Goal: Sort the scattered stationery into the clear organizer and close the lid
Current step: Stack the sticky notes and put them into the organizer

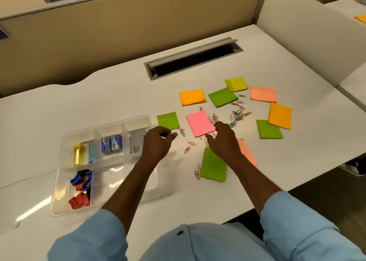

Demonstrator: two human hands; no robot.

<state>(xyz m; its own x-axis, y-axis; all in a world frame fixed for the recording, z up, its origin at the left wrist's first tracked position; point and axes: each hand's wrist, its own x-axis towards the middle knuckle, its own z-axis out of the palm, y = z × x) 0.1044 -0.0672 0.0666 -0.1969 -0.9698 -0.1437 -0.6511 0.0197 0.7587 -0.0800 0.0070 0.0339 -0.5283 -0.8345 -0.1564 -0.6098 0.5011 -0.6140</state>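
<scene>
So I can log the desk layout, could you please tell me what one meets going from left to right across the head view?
Gold cylinder → small blue boxes → left hand → pink sticky pad → paper clip cluster → rightmost orange sticky pad.

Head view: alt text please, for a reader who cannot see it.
Two bare hands reach over a white desk strewn with coloured paper clips and square sticky-note pads; the right hand is at the edge of a pink pad, the left hand beside a green pad. Left of them, a clear compartmented plastic organizer holds small stationery.
</scene>
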